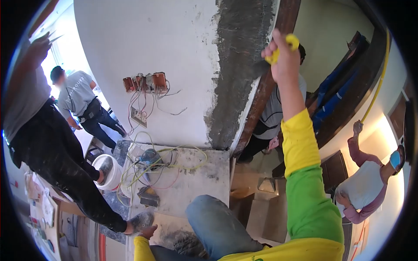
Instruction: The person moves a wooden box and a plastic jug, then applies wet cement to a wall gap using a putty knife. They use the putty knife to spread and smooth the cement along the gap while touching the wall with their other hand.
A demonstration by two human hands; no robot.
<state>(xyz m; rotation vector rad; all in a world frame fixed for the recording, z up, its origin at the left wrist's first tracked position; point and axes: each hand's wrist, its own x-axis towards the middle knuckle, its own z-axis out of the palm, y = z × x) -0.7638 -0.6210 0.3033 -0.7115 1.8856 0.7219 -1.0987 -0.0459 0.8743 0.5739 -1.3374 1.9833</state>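
Observation:
My right hand [282,56] is raised high and closed around the yellow handle [291,42] of a trowel or scraper. Its dark blade [260,68] is at the strip of wet grey mortar [235,56] beside the wooden door frame. Low down, my left hand [147,232] is at the left edge of a pale board [163,221]; its thumb shows, and most of its fingers are hidden. A heap of dark mortar [183,243] lies on that board. My bent knee [213,222] is just right of it.
A co-worker [52,161] stands close on my left, one foot by a white bucket [109,174]. Tangled cables [152,161] and a sanding block [148,196] lie on the platform [209,174]. Wires hang from open wall boxes [146,82]. Other people stand behind the frame and at right [363,187].

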